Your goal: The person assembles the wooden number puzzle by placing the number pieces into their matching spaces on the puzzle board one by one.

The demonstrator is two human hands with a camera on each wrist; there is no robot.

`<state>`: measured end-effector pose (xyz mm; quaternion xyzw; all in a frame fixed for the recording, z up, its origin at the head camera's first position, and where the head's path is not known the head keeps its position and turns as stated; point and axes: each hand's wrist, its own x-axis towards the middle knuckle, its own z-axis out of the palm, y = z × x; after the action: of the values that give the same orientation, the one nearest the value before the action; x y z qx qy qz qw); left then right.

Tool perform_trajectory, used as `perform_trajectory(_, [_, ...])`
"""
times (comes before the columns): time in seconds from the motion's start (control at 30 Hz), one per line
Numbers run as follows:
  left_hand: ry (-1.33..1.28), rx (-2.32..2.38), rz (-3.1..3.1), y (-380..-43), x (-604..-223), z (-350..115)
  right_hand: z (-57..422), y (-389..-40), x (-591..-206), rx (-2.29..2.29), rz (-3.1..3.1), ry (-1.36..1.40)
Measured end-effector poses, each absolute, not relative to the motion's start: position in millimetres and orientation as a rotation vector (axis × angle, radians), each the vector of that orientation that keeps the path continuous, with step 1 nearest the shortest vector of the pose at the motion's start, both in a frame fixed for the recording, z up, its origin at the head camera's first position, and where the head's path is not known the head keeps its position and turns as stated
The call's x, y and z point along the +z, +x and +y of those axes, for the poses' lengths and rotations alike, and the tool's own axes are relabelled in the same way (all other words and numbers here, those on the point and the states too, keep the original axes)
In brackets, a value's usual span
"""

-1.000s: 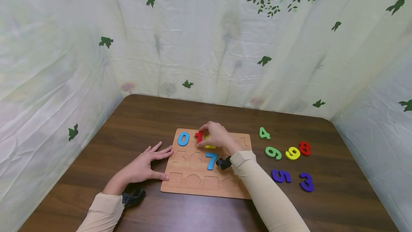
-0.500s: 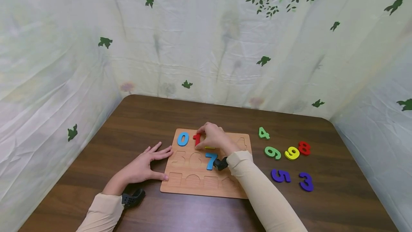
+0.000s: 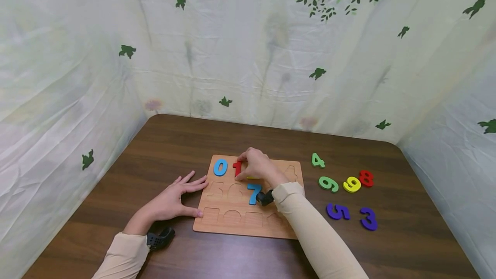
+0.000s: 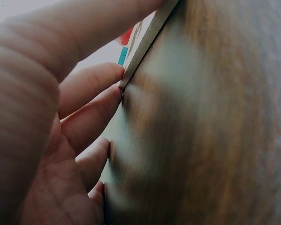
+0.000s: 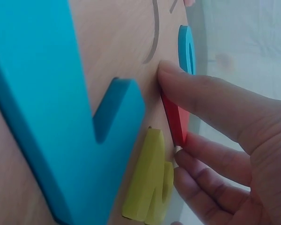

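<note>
1. Brown desk (image 3: 174, 141), leaf-printed drapes (image 3: 248, 55) behind.
2. Wooden board (image 3: 240, 206) on it; left hand (image 3: 176, 197), fingers spread, touches its left edge.
3. Right hand (image 3: 261, 166) pinches red 1 (image 3: 237, 168), on board beside blue 0 (image 3: 215, 168).

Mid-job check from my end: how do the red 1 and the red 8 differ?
Place: the red 1 is on the wooden board; the red 8 lies on the dark tabletop.
Contact: the right hand pinches the red 1; no hand touches the red 8.
Shape: the red 1 is narrow, the red 8 double-looped.
Both are red numerals.
</note>
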<state>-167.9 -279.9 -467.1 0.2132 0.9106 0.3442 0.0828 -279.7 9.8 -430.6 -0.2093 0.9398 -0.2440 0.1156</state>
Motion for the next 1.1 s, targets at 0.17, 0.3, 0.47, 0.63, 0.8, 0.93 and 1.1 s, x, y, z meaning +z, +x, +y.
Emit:
perform_trajectory(0.17, [0.631, 1.035, 2.716, -167.9, -467.0, -279.7, 10.1, -279.6, -431.5, -0.749, 2.732, -0.610])
perform_trajectory(0.3, [0.628, 1.032, 2.710, -168.4, -466.7, -279.8, 10.1, -280.0, -432.9, -0.764, 2.719, -0.610])
perform_trajectory(0.47, [0.628, 1.026, 2.707, -169.2, -466.2, -279.7, 9.8, -280.1, -432.8, -0.770, 2.715, -0.606])
perform_trajectory(0.63, [0.634, 1.024, 2.712, -169.3, -466.3, -279.4, 10.2, -280.2, -432.3, -0.767, 2.718, -0.614])
perform_trajectory(0.8, [0.633, 1.024, 2.710, -169.8, -466.5, -279.0, 11.2, -281.0, -433.4, -0.762, 2.721, -0.616])
perform_trajectory(0.93, [0.632, 1.021, 2.705, -170.4, -466.4, -279.1, 11.3, -280.8, -432.6, -0.764, 2.721, -0.609])
perform_trajectory(1.1, [0.626, 1.018, 2.705, -170.6, -467.0, -279.0, 10.6, -280.1, -432.2, -0.783, 2.719, -0.598])
